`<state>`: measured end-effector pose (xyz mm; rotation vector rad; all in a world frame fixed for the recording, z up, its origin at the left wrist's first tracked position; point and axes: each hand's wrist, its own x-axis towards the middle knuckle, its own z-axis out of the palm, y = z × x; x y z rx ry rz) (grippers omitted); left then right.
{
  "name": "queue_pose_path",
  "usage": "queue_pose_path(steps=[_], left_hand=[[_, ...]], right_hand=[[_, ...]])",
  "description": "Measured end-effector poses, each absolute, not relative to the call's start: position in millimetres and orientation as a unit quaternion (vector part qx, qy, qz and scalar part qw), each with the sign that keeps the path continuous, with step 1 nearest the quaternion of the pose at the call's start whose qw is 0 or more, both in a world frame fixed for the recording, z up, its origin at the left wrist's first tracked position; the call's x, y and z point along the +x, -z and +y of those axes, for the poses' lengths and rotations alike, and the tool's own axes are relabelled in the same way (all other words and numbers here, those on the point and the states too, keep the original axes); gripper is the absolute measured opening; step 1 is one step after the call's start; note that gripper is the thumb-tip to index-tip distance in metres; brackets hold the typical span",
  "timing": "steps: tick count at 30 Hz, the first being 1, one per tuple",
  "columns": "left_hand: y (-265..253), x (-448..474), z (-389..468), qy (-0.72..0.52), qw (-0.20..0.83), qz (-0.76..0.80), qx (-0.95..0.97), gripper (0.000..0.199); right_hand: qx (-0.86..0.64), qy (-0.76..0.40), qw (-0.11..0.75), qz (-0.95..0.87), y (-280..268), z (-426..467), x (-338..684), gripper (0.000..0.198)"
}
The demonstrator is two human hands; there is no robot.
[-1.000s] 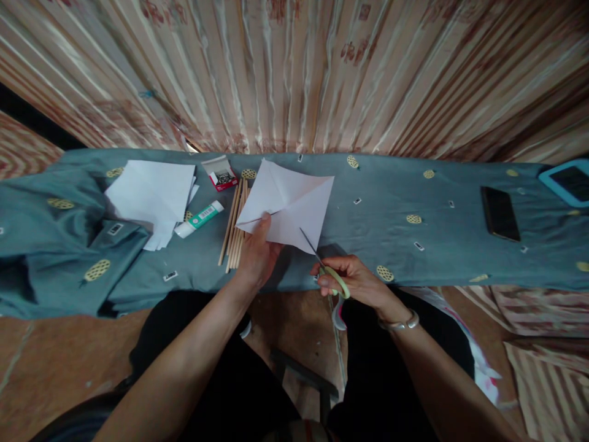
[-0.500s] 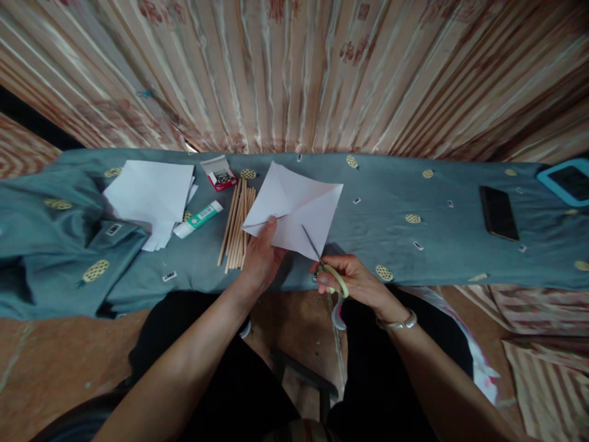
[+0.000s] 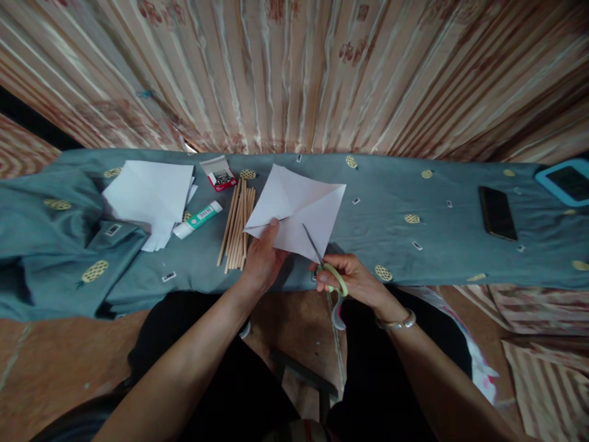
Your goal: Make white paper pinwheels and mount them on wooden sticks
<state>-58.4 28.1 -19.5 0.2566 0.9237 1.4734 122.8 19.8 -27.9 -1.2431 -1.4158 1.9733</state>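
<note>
A creased white square of paper is held over the table by my left hand, thumb on top and fingers underneath. A slit runs in from its left corner, beside my thumb. My right hand grips scissors with pale green handles. One blade lies over the paper at its lower right corner, pointing up and left toward the middle; the other blade is hidden beneath the sheet. Just left of the paper lies a bundle of thin wooden sticks.
A stack of white paper, a green-and-white glue stick and a small red open box of tiny metal pieces lie to the left. At the right are a dark phone and a blue-framed device. A patterned grey-green cloth covers the table.
The paper has shifted very slightly to the right, turning a little. Both hands keep their holds, and the scissors stay at the lower right corner.
</note>
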Motion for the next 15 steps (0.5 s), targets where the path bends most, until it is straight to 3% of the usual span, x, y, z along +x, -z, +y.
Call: queue_pose_path(steps=[15], left_hand=[[19.1, -54.7, 23.3, -0.634, 0.654, 0.400, 0.105, 0.029]], right_hand=[[-0.439, -0.699, 0.211, -0.524, 29.2, 20.3, 124.0, 0.053]])
